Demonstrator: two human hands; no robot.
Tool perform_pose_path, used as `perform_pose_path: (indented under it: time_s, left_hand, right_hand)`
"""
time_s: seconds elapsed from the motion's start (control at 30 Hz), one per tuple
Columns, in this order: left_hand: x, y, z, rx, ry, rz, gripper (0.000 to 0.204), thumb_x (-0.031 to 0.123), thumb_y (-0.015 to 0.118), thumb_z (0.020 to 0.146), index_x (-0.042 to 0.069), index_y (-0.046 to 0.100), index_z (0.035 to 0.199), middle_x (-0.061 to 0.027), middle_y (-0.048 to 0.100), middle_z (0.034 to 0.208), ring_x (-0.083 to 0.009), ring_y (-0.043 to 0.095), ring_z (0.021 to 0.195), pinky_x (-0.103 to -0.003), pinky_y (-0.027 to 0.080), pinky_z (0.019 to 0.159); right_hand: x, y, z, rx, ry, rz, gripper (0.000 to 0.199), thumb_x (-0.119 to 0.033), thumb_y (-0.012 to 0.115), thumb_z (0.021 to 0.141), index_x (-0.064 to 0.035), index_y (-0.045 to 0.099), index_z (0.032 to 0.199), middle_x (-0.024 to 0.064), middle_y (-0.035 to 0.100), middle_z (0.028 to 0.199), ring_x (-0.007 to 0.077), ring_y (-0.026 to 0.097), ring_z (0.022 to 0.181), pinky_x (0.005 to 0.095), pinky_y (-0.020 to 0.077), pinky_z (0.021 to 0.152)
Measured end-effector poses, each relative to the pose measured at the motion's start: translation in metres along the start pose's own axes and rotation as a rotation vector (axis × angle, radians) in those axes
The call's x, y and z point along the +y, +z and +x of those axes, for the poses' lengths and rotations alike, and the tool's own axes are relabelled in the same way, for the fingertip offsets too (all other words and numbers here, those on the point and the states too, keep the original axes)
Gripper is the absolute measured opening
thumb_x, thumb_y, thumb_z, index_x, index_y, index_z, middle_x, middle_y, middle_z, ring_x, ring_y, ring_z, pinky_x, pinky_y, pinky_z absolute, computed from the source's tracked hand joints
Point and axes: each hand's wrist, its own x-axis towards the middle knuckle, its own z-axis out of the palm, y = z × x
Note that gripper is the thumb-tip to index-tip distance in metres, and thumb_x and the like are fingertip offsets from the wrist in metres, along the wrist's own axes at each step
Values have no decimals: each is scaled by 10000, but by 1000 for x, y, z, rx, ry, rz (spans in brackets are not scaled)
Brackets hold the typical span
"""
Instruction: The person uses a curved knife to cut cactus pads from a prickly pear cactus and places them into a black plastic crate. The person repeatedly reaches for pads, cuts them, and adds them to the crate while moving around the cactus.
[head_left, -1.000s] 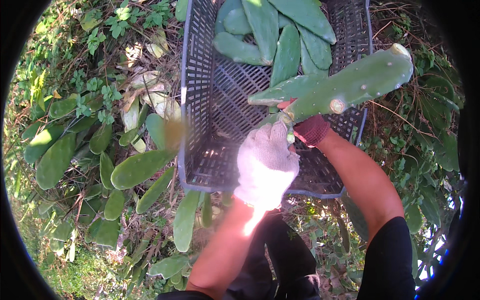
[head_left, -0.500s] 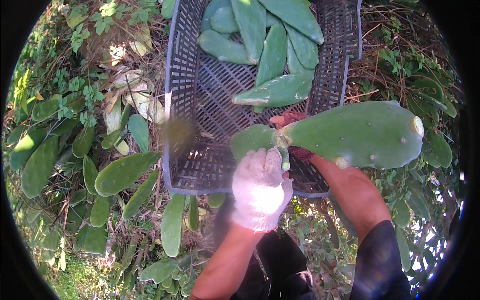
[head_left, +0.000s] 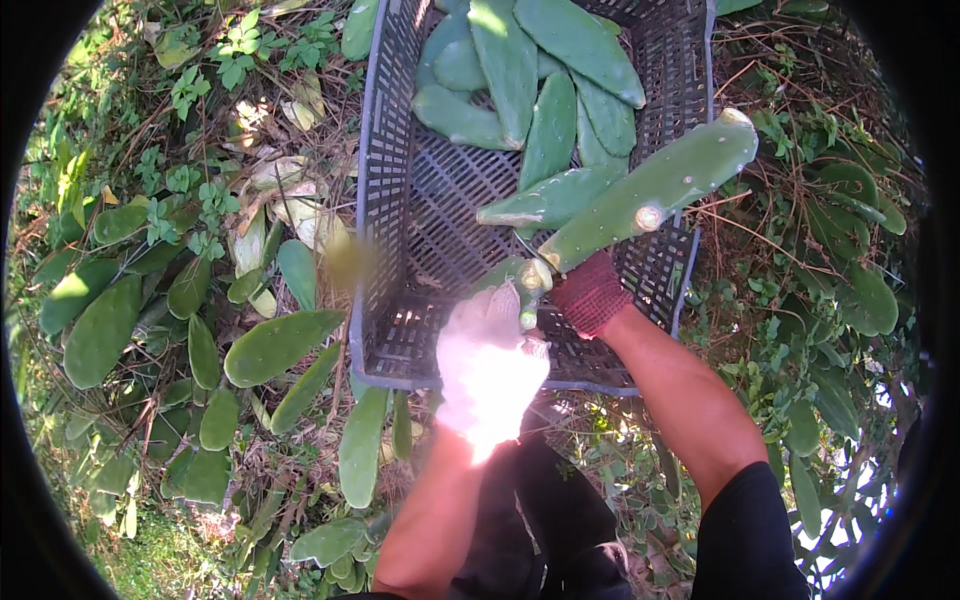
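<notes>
- My left hand (head_left: 490, 355) reaches forward, fingers closed around the small cactus pad (head_left: 503, 272).
- My right hand (head_left: 592, 297) angles inward, fingers hidden; their grip I cannot tell.

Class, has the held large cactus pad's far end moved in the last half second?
Yes: against the crate, the far end of the large cactus pad has swung up and left in view.

Strong sunlight bleaches the left glove (head_left: 490, 385) white behind its fingers (head_left: 497, 300); left of them floats a blurred brown smudge (head_left: 350, 262), while blackness rings the fisheye view.
</notes>
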Motion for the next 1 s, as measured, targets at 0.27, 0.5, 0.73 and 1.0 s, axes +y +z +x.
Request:
perform_pose_path:
  time_s: [0.27,0.5,0.73,1.0]
  left_hand:
    - [-20,-39,-21,53,-64,-40,249,60,692,753,-7,648,989,-158,631,848,-273,633,745,-327,503,688]
    - [-28,-68,5,-214,-501,124,298,109,698,720,13,681,1002,-187,668,807,-288,657,745,-345,495,721]
    - [-67,-78,70,-497,-98,363,239,143,677,738,27,678,947,-143,678,810,-252,658,726,-333,490,668]
    - [-44,-43,136,-721,-58,408,196,107,618,752,23,666,922,-150,661,797,-296,645,748,-367,512,702]
  right_hand:
    - [12,36,-45,235,42,253,253,-150,622,829,-18,628,1046,190,673,846,330,663,789,408,516,733]
    - [-21,23,-123,324,332,963,351,-62,689,795,-32,616,1137,2,561,726,86,535,666,255,448,608]
    - [-24,41,-186,323,420,1011,384,-64,697,780,-27,606,1152,38,567,721,129,564,659,292,471,618]
    - [-20,57,-224,231,577,1226,422,-44,706,772,-26,598,1180,47,582,742,121,584,621,281,488,566]
